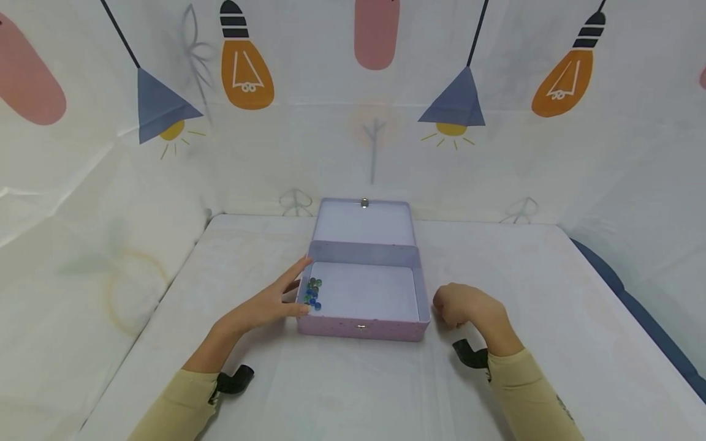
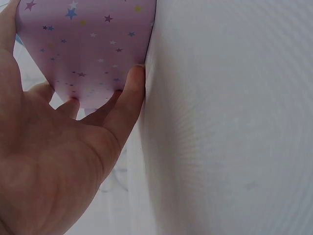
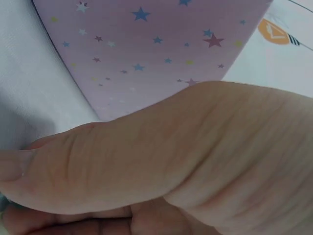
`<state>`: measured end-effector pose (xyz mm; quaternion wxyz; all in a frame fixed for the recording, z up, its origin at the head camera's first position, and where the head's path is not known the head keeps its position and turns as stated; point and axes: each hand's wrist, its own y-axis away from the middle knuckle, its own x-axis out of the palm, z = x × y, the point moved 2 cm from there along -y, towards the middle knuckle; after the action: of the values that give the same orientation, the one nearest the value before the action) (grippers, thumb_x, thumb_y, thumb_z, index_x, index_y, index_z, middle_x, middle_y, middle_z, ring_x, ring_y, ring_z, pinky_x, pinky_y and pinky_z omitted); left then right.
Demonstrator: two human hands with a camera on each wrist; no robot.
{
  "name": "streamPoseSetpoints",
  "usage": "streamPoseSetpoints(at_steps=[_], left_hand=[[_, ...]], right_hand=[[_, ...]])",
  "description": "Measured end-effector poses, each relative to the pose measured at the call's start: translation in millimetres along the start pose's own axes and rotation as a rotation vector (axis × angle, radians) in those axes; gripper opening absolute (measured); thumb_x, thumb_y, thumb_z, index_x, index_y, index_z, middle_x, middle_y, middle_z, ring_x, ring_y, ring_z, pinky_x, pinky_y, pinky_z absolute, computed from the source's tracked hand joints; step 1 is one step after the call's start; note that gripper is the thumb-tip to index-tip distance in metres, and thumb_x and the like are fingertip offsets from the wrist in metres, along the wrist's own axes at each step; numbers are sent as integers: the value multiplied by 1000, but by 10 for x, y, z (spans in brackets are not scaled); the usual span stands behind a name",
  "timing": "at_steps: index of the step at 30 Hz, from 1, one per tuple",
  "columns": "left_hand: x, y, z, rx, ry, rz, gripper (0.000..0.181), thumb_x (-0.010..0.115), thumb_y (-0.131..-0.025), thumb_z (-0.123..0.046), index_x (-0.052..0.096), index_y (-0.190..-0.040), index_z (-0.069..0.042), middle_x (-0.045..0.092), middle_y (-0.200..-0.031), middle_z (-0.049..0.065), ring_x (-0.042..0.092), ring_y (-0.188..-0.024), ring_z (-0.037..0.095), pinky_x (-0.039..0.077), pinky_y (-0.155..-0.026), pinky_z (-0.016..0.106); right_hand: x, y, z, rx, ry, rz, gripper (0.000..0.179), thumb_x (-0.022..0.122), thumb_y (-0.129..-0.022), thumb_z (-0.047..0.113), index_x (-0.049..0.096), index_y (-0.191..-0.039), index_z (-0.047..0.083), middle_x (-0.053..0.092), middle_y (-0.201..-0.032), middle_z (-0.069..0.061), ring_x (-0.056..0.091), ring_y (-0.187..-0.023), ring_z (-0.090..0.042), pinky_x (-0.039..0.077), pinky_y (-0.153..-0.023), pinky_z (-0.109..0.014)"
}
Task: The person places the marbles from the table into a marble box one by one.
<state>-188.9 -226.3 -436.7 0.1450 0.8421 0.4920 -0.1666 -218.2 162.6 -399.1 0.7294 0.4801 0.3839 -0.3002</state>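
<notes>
A lilac metal box (image 1: 364, 329) with a star print stands on the table, its hinged lid (image 1: 364, 222) raised at the back. Inside, several blue and green glass marbles (image 1: 315, 291) lie grouped along the left wall. My left hand (image 1: 265, 304) holds the box at its left end, thumb at the front corner and fingers spread along the side. Just beyond the right end is my right hand (image 1: 466, 304), fingers curled in with the thumb over them. At the thumb tip, a small blue-green sliver (image 3: 3, 201) that looks like a marble shows between the fingers, mostly hidden.
A white cloth covers the table (image 1: 353, 380). Behind it hangs a pale printed curtain (image 1: 309, 141) with lamps and bulbs. Something dark blue (image 1: 634, 300) runs along the right edge of the table. Black camera mounts sit on both wrists.
</notes>
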Motion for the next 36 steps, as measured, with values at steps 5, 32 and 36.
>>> streamPoseSetpoints(at_steps=[5,32,36], left_hand=[[1,2,0,1,-1,3,98,72,-89,-37,3,-158,-44,-1,-167,-15,14,-152,44,22,-111,74],[6,12,-27,-14,1,1,98,73,-89,-36,4,-159,-40,-5,-167,-14,13,-153,44,22,-112,74],[6,13,-31,-12,3,3,98,72,-89,-36,4,-159,-41,-5,-167,-15,13,-153,44,23,-111,74]], right_hand=[[-25,-12,-30,-22,0,-25,26,48,-72,-12,60,-68,10,43,-62,2,41,-61,-14,30,-51,-27],[-247,-39,-95,-178,22,-327,15,58,-81,-3,69,-87,5,67,-81,-4,55,-69,-16,46,-60,-30],[-264,-52,-101,-180,15,-391,13,60,-86,1,69,-94,5,69,-84,-4,58,-71,-16,48,-63,-32]])
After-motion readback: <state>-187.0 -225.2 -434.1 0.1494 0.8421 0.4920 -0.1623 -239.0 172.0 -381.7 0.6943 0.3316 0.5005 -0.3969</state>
